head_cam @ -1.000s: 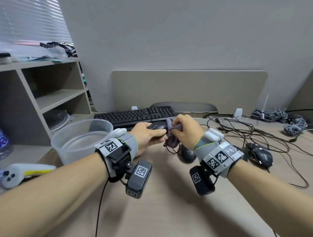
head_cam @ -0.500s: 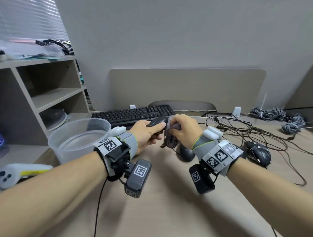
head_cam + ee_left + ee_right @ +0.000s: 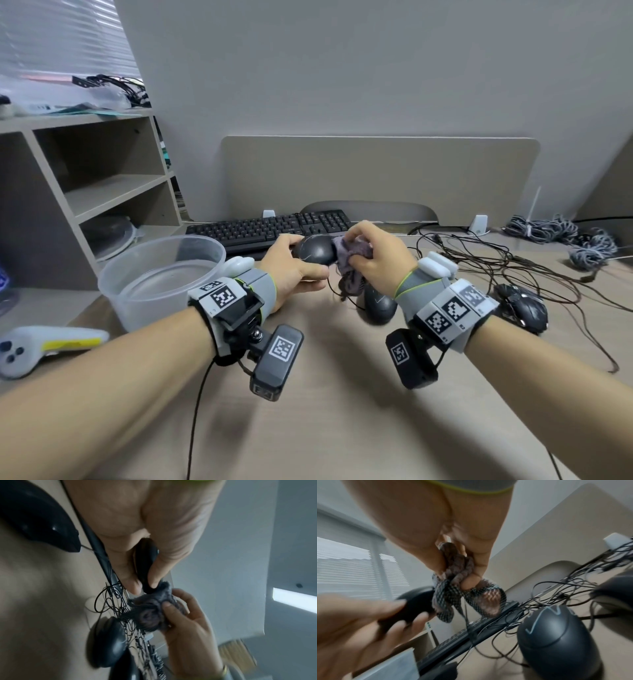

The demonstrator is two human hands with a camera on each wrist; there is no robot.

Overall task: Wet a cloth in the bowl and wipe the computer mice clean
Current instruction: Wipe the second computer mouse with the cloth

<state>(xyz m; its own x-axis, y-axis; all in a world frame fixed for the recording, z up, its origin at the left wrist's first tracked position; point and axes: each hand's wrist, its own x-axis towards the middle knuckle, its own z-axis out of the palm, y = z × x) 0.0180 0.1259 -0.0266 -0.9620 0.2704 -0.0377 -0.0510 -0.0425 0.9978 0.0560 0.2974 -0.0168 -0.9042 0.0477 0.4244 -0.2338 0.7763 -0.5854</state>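
Lifted higher off the table [image 3: 342, 428], the mouse [image 3: 315, 251] sat gripped in the left hand [image 3: 291, 270]; the right hand [image 3: 376, 263] pinched the cloth [image 3: 351, 260] against it.

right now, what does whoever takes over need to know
Left hand grips a mouse off the desk.
Right hand pinches the cloth against that mouse's end.
Bowl sits at left with water in it.
Done: cloth in hand, this mouse mid-wipe; whether the cloth is wet can't be told.
Left: two more mice, one under the right hand, one further right.
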